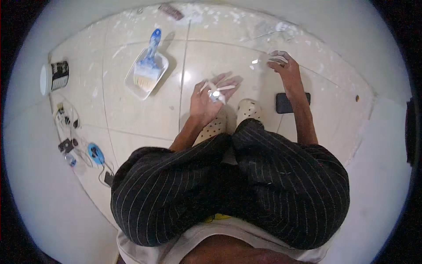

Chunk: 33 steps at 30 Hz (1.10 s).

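the floor tiles (145, 115) looked smooth and glossy under rough, matt white flecks (194, 16). the tray (160, 71) seemed smooth plastic; the brush (148, 65) had a plastic-looking handle (154, 38) and coarse bristles (144, 82). the striped trousers (162, 185) were matt cloth. the white piece (215, 94) at the left hand (205, 105) glinted.

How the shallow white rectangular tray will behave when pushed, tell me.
The shallow white rectangular tray probably slides easily on glossy beige tiles. Its thin walls suggest it is light. The blue-handled paintbrush jutting over its rim might shift.
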### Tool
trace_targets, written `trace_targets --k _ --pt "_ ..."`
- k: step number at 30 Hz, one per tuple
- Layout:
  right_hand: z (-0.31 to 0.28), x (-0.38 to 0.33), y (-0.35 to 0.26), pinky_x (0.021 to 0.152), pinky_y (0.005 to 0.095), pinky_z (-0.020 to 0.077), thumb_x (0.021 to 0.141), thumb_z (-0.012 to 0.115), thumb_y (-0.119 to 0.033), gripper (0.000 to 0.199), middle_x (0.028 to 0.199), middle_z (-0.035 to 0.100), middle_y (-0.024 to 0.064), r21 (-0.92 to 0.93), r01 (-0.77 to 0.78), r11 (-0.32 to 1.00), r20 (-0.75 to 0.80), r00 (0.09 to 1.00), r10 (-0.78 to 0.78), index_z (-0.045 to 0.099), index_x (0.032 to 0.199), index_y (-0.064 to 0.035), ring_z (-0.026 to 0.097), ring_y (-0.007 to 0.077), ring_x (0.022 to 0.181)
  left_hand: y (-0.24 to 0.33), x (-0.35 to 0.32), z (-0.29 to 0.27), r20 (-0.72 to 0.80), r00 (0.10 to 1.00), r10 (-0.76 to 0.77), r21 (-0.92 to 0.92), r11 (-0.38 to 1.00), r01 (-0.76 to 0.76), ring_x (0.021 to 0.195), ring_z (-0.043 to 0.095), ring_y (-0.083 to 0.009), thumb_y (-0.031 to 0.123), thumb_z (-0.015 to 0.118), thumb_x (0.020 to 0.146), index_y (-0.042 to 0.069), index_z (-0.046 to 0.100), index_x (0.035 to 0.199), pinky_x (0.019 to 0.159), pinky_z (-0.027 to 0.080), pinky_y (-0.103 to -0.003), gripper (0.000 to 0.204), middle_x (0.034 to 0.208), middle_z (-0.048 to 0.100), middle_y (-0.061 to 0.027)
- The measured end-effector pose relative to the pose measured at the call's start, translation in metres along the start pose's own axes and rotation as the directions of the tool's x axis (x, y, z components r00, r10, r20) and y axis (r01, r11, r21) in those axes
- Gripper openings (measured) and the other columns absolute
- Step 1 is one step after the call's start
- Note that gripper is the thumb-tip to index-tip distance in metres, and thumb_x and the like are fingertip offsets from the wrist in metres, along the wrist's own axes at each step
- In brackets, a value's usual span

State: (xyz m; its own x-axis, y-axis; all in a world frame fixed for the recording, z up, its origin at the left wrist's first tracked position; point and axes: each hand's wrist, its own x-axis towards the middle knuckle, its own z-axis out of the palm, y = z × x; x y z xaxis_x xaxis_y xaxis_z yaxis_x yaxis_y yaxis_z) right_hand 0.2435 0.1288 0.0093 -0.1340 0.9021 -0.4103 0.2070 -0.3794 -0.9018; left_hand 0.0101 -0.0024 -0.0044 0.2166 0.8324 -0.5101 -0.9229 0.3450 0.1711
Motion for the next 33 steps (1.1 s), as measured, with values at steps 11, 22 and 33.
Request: trace_targets --k 11,22,33 --pt "0.072 -0.044 -0.015 0.071 0.0250 0.0470 0.080 0.073 -0.011 0.036 0.094 0.070 0.0140 0.007 0.037 0.999 0.344 0.938 -0.037 0.057 0.110 0.0016 0.063 0.0133 0.081 0.002 0.001 -0.004 0.059 0.997 -0.041 -0.198 0.979 0.052 0.135 0.035 -0.0373 0.044 0.025 0.100 -0.008 0.025 0.143 0.115 0.027 -0.049 0.067 0.141 0.038 -0.0275" --pt "0.077 -0.048 -0.004 0.071 0.0299 0.0450 0.076 0.076 -0.020 0.037 0.087 0.071 0.0106 -0.176 0.149 0.973 0.309 0.947 -0.089 0.062 0.105 -0.0019 0.060 0.0147 0.077 0.005 -0.002 0.007 0.028 0.999 -0.043 -0.238 0.970 0.049 0.132 0.039 -0.0318 0.057 0.011 0.098 -0.005 0.025 0.145 0.114 0.027 -0.043 0.079 0.144 0.038 -0.0247" --pt "0.079 -0.058 0.000 0.091 0.0418 0.0324 0.075 0.076 -0.027 0.035 0.102 0.064 0.0070 -0.534 0.418 0.735 0.256 0.909 -0.330 0.065 0.104 -0.0099 0.051 0.0254 0.099 0.005 0.000 0.006 0.043 0.998 -0.046 -0.207 0.977 0.054 0.133 0.038 -0.0320 0.060 0.011 0.097 -0.005 0.025 0.145 0.113 0.028 -0.044 0.082 0.146 0.035 -0.0245"
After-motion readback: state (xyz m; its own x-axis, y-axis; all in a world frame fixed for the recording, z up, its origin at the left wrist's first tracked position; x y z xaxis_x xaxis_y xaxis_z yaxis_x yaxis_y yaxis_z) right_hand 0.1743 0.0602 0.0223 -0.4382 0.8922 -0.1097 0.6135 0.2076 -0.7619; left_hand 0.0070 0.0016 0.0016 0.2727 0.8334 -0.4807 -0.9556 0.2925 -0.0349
